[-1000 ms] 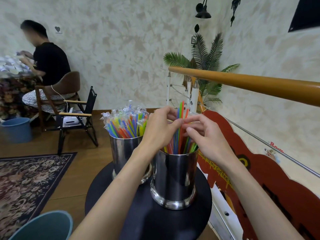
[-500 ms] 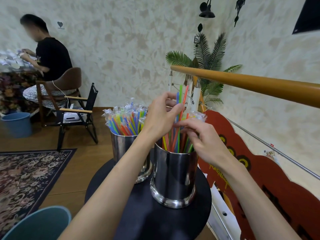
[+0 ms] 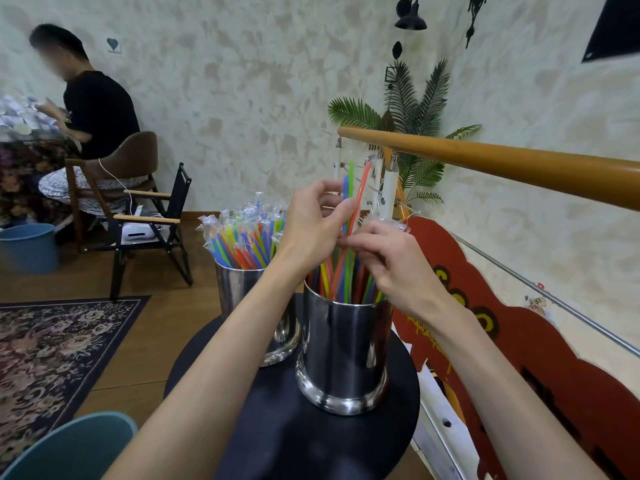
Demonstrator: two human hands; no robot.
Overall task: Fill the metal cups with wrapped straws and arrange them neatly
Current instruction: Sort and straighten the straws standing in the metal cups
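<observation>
Two metal cups stand on one round black table [image 3: 398, 427]. The near cup [image 3: 344, 355] sits directly below both hands; the far cup [image 3: 242, 292], packed with wrapped straws [image 3: 242, 237] too many to count, stands just left of the left wrist. The left hand [image 3: 311, 226] pinches three raised straws [image 3: 356, 202], blue, green and orange, their lower ends in the near cup. The right hand [image 3: 391, 265] curls its fingers around the straws at the near cup's mouth.
</observation>
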